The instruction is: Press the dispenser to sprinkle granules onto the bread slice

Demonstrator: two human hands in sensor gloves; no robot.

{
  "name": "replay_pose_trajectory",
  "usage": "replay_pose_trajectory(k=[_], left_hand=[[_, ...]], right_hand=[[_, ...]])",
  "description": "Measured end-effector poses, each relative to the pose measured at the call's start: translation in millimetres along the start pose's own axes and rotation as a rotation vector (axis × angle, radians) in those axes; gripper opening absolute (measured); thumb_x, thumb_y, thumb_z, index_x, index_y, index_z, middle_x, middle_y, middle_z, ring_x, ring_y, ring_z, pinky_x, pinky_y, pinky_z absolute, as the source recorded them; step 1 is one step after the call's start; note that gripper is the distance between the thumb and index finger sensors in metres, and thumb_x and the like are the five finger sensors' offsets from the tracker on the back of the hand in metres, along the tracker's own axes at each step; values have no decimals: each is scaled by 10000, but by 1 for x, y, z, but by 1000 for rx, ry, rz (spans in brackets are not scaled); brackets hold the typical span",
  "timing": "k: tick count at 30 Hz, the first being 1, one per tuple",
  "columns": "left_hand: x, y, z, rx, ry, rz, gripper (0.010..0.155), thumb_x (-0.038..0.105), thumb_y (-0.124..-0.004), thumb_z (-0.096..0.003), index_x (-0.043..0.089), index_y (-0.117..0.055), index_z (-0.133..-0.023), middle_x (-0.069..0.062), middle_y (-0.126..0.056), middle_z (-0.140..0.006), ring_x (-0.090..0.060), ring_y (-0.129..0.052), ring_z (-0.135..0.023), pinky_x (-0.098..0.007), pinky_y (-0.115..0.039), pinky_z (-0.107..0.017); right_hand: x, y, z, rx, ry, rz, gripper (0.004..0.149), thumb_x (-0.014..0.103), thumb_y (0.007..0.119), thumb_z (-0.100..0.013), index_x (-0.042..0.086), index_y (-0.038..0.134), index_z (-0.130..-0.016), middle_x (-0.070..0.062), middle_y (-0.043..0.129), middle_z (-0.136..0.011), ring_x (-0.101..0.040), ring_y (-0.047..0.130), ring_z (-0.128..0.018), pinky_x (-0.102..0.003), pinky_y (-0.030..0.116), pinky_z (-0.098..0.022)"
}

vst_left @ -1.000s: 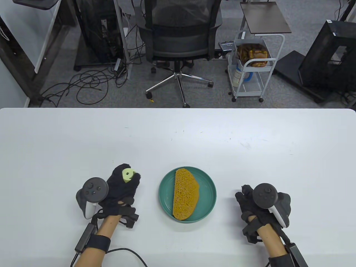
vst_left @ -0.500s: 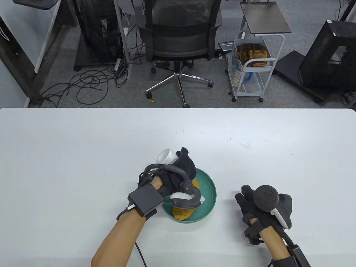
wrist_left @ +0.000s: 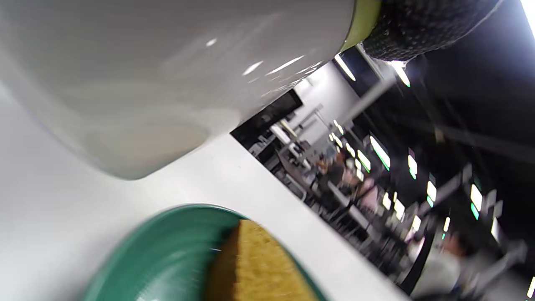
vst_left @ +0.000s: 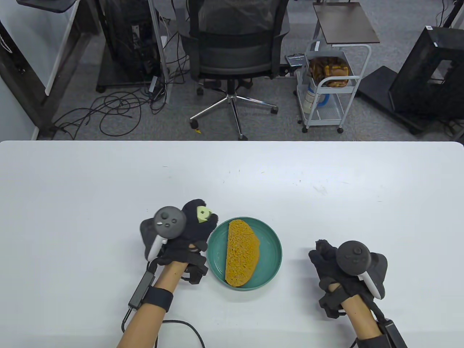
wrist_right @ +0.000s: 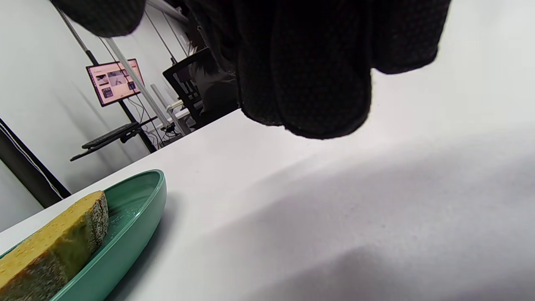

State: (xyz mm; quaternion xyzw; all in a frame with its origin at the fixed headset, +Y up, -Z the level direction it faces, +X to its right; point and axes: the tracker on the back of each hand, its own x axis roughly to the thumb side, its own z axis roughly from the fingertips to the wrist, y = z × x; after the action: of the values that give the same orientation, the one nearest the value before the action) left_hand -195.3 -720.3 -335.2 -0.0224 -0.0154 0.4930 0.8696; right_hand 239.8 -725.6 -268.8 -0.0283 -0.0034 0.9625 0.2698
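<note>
A yellow-brown bread slice (vst_left: 241,252) lies on a green plate (vst_left: 272,253) near the table's front middle. My left hand (vst_left: 192,228) grips a white dispenser with a pale green top (vst_left: 203,214) just left of the plate. In the left wrist view the dispenser's white body (wrist_left: 167,71) fills the upper left, above the plate (wrist_left: 167,255) and the bread (wrist_left: 259,267). My right hand (vst_left: 326,261) rests on the table to the right of the plate, fingers curled and holding nothing. The right wrist view shows its fingers (wrist_right: 317,71) above the table, with the plate (wrist_right: 133,217) and bread (wrist_right: 58,246) at lower left.
The white table (vst_left: 108,181) stretches wide behind and beside the plate. Beyond its far edge stand an office chair (vst_left: 232,47) and a small white cart (vst_left: 326,87) on the floor.
My left hand was over the plate with the dispenser tipped half a second ago. It has swung back to the plate's left edge and holds the dispenser top up. The right hand barely moved.
</note>
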Motion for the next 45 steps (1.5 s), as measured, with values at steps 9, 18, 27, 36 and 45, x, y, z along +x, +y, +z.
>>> replay_pose_trajectory(k=[9,18,27,36,45], left_hand=[[45,-14,-2,-24,-145,-316,662,578,-837,-523,197,-584,-1002,-143,-736,-958,-354,-842,-842,-587,-522,-818],[100,-154,35,-155,-929,-2049,657,627,-776,-486,285,-531,-992,-46,-719,-986,-248,-854,-895,-529,-534,-865],[90,-115,29,-202,-744,-1476,658,620,-771,-484,289,-518,-993,-44,-706,-995,-247,-839,-908,-528,-509,-869],[-12,6,19,-40,-132,125,659,581,-812,-524,251,-524,-1016,-100,-677,-1007,-317,-786,-910,-581,-416,-855],[18,-2,21,-94,-203,-110,660,574,-827,-528,245,-534,-1020,-109,-679,-1005,-329,-786,-904,-596,-402,-852]], right_hand=[[-2,4,-1,26,12,-3,592,423,731,-437,11,731,-862,-239,944,-727,-382,978,-462,-599,727,-485],[-3,3,-1,70,-10,-29,590,421,730,-438,2,742,-854,-246,951,-711,-386,981,-449,-604,727,-481],[-4,5,-2,85,-11,-27,590,421,730,-439,3,742,-854,-247,951,-712,-388,981,-450,-603,727,-482],[-6,5,-4,94,3,-44,589,420,729,-440,3,742,-855,-247,950,-715,-391,980,-455,-605,725,-484],[-6,6,-3,107,13,-50,588,419,729,-441,1,743,-854,-250,949,-716,-392,980,-455,-606,725,-484]])
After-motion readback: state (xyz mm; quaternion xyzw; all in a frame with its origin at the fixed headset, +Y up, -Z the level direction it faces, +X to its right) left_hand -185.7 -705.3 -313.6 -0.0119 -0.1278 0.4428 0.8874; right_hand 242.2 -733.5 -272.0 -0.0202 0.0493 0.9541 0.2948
